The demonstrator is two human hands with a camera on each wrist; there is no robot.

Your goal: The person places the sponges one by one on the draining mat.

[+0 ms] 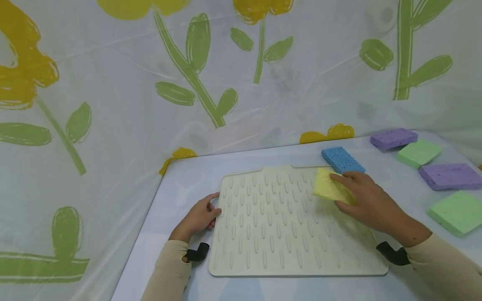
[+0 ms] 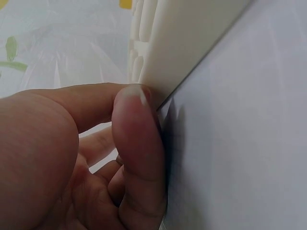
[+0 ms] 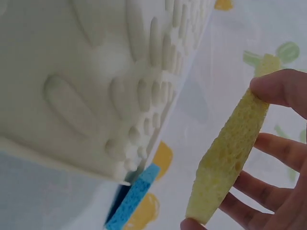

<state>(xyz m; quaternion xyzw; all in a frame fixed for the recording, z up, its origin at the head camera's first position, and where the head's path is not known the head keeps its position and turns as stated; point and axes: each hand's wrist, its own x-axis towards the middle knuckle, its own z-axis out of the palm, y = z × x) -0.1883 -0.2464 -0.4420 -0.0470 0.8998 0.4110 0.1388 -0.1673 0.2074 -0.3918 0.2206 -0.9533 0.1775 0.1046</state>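
Observation:
A cream dish-drying mat (image 1: 278,217) with rows of raised oval ridges lies on the table. At its left edge is my left hand (image 1: 198,216); in the left wrist view the thumb (image 2: 136,129) and a finger meet at the mat's rim, holding it there. My right hand (image 1: 370,205) grips a thin yellow sponge (image 1: 328,186) by its edges, over the mat's upper right part. The right wrist view shows this sponge (image 3: 225,163) between the thumb and fingers, apart from the mat. A blue sponge (image 1: 342,159) lies just beyond the mat's far right corner.
Along the right side lie two purple sponges, one at the back (image 1: 393,139) and another purple sponge (image 1: 452,176) nearer. Two green sponges, a far green sponge (image 1: 419,153) and a near green sponge (image 1: 457,213), lie among them. A flower-printed sheet (image 1: 132,83) hangs behind the table.

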